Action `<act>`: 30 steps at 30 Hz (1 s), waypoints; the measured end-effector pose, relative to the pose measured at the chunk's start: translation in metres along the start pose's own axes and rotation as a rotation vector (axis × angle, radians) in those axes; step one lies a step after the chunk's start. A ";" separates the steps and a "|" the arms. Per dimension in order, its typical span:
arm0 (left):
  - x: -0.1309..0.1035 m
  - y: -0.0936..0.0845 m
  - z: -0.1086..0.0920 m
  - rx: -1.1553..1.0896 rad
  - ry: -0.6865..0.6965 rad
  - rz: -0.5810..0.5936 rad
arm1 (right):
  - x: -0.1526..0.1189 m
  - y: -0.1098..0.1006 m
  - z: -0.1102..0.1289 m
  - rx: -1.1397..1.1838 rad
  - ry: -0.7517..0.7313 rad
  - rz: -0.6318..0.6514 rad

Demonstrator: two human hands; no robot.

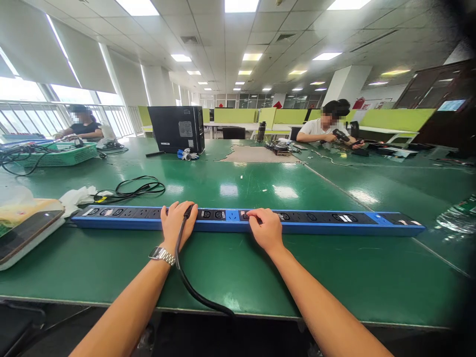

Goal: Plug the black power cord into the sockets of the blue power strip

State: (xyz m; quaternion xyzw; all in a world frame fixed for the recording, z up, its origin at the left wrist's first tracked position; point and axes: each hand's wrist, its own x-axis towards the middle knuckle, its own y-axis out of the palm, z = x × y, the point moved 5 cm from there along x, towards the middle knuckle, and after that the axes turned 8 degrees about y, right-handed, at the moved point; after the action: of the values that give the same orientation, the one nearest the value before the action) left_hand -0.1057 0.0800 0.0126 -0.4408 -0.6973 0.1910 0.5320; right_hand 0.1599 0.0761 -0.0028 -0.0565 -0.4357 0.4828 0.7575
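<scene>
A long blue and black power strip (pixel 230 227) lies left to right across the green table. My left hand (pixel 178 223), with a metal watch at the wrist, rests on the strip left of its middle. Its fingers are wrapped round a black cable (pixel 182 253), whose plug end is at the strip; the cable hangs down over the table's front edge. Right of the middle, my right hand (pixel 267 228) is closed on top of the strip, thumb and fingers pinched together at a socket. What they hold, if anything, is hidden.
A phone (pixel 28 233) sits at the left with white wrapping. Behind the strip lies a coiled black cable (pixel 130 191). Farther back are a green basket (pixel 63 156), a black computer case (pixel 174 130) and blue-white connectors (pixel 188 154). Two people sit across the table. A bottle (pixel 459 215) lies right.
</scene>
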 end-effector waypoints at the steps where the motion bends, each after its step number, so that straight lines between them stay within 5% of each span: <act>1: 0.000 0.000 0.000 0.008 0.005 0.004 | 0.000 0.000 0.000 -0.001 0.003 0.005; 12: -0.003 -0.002 0.001 -0.028 0.070 -0.030 | 0.000 -0.002 0.002 0.015 0.023 -0.003; 22: -0.011 0.000 0.020 -0.122 0.318 -0.019 | 0.000 -0.002 0.001 0.015 0.023 0.007; 30: -0.010 0.004 0.021 -0.041 0.280 0.039 | 0.000 0.000 -0.002 0.009 0.053 0.013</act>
State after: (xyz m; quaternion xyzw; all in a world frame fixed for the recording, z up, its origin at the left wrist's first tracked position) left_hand -0.1232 0.0781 -0.0039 -0.4873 -0.6114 0.1237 0.6111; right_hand 0.1615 0.0766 -0.0037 -0.0684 -0.4129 0.4881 0.7659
